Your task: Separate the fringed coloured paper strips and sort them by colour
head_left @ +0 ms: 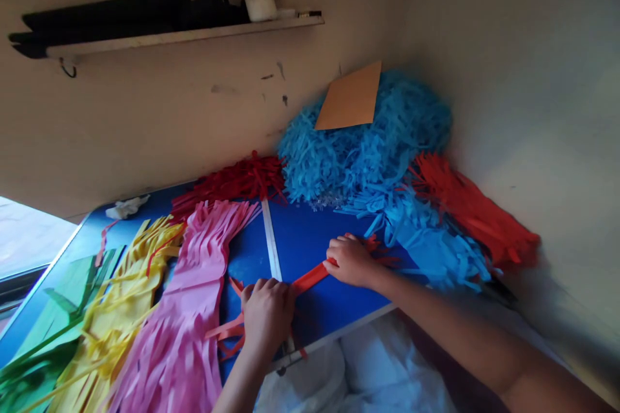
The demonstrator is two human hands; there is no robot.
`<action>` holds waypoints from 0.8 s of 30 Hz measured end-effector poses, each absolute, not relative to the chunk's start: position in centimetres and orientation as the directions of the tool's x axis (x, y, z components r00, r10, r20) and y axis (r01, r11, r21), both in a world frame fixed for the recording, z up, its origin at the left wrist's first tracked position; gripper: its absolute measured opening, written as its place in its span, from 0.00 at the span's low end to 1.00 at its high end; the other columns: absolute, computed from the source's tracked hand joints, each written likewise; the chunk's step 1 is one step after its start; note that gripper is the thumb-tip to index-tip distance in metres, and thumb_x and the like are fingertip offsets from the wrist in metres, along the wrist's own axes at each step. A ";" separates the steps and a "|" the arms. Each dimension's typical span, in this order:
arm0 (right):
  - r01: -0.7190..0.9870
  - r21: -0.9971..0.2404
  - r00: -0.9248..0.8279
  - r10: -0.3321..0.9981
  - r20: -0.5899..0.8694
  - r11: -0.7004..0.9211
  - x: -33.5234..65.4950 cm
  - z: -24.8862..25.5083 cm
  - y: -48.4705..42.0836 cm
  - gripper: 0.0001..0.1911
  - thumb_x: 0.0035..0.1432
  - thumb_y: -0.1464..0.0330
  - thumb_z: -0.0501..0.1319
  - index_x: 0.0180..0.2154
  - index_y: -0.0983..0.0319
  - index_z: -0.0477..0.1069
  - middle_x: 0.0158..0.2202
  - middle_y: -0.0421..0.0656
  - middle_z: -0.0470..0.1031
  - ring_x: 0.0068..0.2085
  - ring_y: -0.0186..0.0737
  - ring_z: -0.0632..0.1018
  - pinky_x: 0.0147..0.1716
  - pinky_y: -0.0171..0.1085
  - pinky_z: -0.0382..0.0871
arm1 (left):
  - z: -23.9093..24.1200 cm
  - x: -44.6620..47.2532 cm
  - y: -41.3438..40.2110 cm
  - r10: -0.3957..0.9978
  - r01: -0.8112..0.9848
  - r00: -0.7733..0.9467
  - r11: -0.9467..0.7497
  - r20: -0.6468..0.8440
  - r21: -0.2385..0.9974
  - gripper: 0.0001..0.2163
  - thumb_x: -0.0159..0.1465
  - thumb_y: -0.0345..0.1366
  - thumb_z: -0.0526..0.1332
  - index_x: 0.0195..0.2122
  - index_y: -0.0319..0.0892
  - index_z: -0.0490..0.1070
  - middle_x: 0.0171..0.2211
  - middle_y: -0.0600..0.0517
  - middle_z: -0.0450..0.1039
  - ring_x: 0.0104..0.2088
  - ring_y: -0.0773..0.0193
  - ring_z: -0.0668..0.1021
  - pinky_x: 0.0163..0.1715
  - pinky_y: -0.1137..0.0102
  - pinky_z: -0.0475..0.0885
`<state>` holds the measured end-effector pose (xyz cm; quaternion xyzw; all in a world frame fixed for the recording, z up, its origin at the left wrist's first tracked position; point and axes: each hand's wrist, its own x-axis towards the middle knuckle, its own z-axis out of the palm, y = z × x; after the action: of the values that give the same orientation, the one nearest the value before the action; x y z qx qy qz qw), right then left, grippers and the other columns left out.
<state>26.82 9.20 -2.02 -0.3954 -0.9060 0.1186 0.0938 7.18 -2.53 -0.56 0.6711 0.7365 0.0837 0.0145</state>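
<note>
In the head view, held a twisted orange-red tissue-paper strip (310, 279) almost straight between both hands at six o'clock, over the near part of a blue table (329, 232). Curled the left hand (268, 316) closed around one end, toward seven o'clock, and the right hand (351, 261) closed around the other, at five o'clock, with loose fringe poking out past each fist. Could not tell the firmness of either grip.

Risked ripping the thin-looking paper mid-span through too hard a pull; risked unravelling the twist through a slackened finger. Risked tangling through a wide sweep, with light-blue fringed paper (436, 245) just beside the right-hand fringe at four o'clock and pink fringed paper (201, 271) beside the left-hand fringe at eight. Risked tipping the orange card (351, 100), tilted against the blue shredded-paper heap (320, 168) toward one o'clock, through a nudge.
</note>
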 end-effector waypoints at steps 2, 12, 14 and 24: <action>0.700 -0.283 -0.663 0.744 0.081 0.655 26.9 -2.0 9.3 0.12 0.60 0.65 0.63 0.25 0.62 0.72 0.32 0.42 0.75 0.38 0.41 0.73 0.42 0.40 0.56 | -0.5 7.1 -2.4 0.991 0.988 -0.100 0.089 0.084 0.125 0.19 0.69 0.41 0.54 0.22 0.44 0.73 0.27 0.51 0.77 0.37 0.54 0.75 0.43 0.57 0.59; 0.442 -0.088 -0.863 0.450 0.230 0.893 27.6 0.7 7.6 0.05 0.64 0.68 0.59 0.39 0.61 0.73 0.40 0.46 0.76 0.45 0.46 0.71 0.49 0.48 0.51 | 0.6 6.5 -2.1 0.948 0.951 0.295 -0.303 0.118 0.055 0.11 0.63 0.26 0.58 0.37 0.50 0.76 0.37 0.53 0.78 0.43 0.55 0.74 0.53 0.53 0.57; 0.311 -0.007 -0.934 0.307 0.182 0.951 27.2 0.2 7.5 0.08 0.65 0.69 0.57 0.34 0.63 0.73 0.35 0.45 0.76 0.39 0.44 0.71 0.48 0.49 0.52 | 1.0 7.0 -2.0 0.945 0.948 0.310 -0.316 0.103 0.042 0.08 0.62 0.27 0.60 0.35 0.47 0.76 0.34 0.52 0.78 0.43 0.54 0.74 0.56 0.52 0.56; 0.388 -0.062 -0.891 0.392 0.231 0.919 27.1 -0.2 7.5 0.08 0.65 0.65 0.58 0.35 0.61 0.73 0.36 0.45 0.77 0.41 0.45 0.70 0.45 0.47 0.52 | 1.1 8.8 -2.5 0.957 0.977 0.210 -0.210 0.202 -0.019 0.09 0.64 0.27 0.57 0.33 0.45 0.76 0.31 0.51 0.78 0.41 0.54 0.77 0.56 0.50 0.56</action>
<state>27.05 7.50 -0.23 -0.2006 -0.9722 0.0073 0.1203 8.75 -2.50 1.15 0.7746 0.6243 0.0728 -0.0711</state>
